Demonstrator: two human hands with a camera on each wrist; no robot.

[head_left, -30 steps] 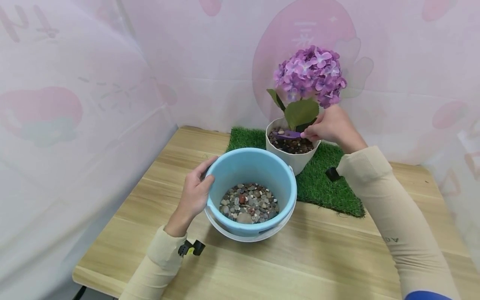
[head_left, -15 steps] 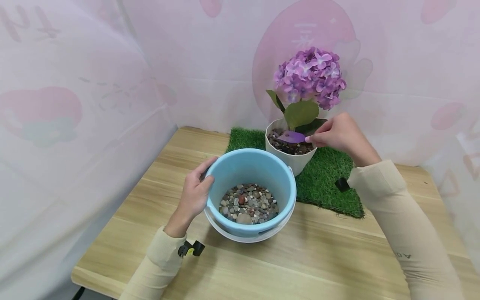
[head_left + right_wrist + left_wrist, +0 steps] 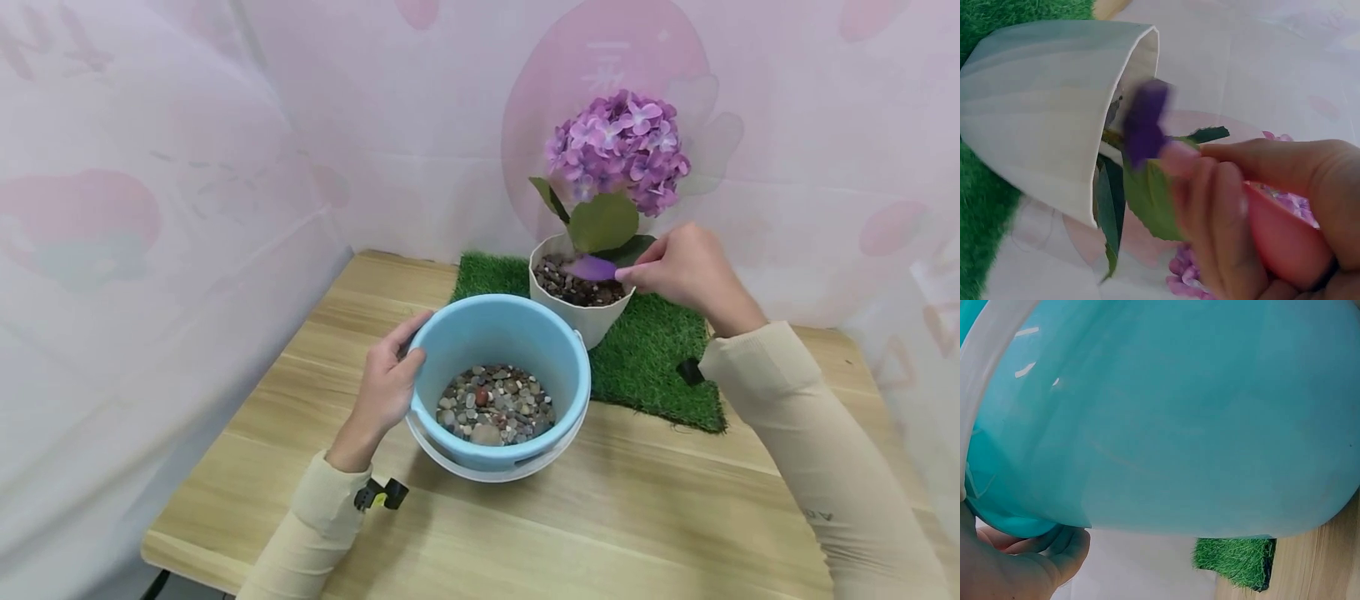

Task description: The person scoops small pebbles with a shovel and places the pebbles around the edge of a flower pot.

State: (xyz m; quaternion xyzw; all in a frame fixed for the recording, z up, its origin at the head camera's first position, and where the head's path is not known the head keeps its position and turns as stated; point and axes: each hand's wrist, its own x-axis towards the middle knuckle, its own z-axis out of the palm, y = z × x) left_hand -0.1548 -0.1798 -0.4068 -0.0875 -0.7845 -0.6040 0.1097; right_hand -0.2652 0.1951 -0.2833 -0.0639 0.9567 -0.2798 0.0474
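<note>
My left hand (image 3: 386, 387) grips the left rim of a light blue bucket (image 3: 498, 312), thumb inside and fingers outside. Pebbles (image 3: 495, 404) cover the bucket's bottom, and its white handle (image 3: 495, 477) hangs down at the front. My right hand (image 3: 686, 271) pinches the pink handle of a small trowel with a purple blade (image 3: 592, 267). That blade hovers over the stones in a white flowerpot (image 3: 585, 321), blurred in the right wrist view, where the pink handle (image 3: 1285, 244) runs through the palm. A purple hydrangea (image 3: 618, 150) with green leaves stands in the pot.
Under the pot lies a green artificial turf mat (image 3: 652, 375) on a wooden table (image 3: 510, 542). Pale printed curtains (image 3: 420, 183) hang behind and at both sides. The bucket stands just in front of the pot, left of it.
The right hand has drawn back to the right and the trowel blade has lifted and tilted above the pot's stones. The left hand and the bucket have stayed in place.
</note>
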